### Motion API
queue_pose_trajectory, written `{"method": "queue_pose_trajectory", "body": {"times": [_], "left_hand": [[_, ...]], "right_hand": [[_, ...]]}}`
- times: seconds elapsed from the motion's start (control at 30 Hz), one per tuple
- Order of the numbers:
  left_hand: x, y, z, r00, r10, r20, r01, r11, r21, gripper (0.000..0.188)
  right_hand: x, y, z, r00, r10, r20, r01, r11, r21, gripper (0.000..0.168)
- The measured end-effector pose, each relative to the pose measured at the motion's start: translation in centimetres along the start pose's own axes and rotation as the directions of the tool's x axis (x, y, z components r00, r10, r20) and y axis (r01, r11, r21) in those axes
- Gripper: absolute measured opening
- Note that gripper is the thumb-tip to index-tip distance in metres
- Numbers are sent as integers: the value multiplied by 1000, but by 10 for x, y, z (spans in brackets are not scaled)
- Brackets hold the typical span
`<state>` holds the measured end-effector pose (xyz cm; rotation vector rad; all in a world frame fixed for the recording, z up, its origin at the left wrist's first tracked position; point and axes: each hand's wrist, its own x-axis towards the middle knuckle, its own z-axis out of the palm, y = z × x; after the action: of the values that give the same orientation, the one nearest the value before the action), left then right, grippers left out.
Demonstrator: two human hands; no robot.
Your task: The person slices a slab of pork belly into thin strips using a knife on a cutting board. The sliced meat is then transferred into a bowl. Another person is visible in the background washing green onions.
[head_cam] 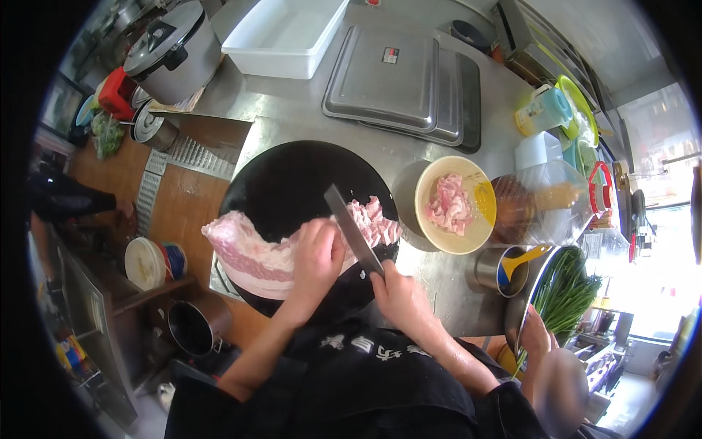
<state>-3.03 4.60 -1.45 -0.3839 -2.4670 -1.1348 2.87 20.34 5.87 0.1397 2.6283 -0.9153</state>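
A long slab of raw pork belly (249, 255) lies curved across a round black cutting board (285, 181). My left hand (318, 252), fingers curled, grips the slab near its right end. In my right hand (403, 293) is the handle of a broad-bladed knife (351, 228), seen nearly edge-on. The blade stands at the slab's end, close beside my left knuckles. Thin slices of pork (375, 219) are heaped on the board just right of the blade. A cream bowl (425, 225) to the right holds more sliced pork (451, 203).
Stacked metal trays (384, 77) and a white plastic tub (279, 49) stand behind the board. On the right are a large plastic jug (543, 203), a metal pot (488, 269) and green chives (565, 291). Another person's hand (537, 329) is near the chives.
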Motion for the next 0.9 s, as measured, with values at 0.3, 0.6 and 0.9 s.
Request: {"method": "queue_pose_trajectory", "body": {"times": [0.3,0.6,0.9], "left_hand": [[-1,-3,6,999,-26,46,24,998,55,17],[4,3,3,999,-32,40,30,998,48,18],[5,-1,6,997,-49,68,42,995,92,18]], "right_hand": [[3,2,-1,1000,-25,3,25,999,35,20],[-17,4,-9,990,65,128,-62,998,-29,21],[24,-12,13,999,-40,23,42,996,-83,21]]}}
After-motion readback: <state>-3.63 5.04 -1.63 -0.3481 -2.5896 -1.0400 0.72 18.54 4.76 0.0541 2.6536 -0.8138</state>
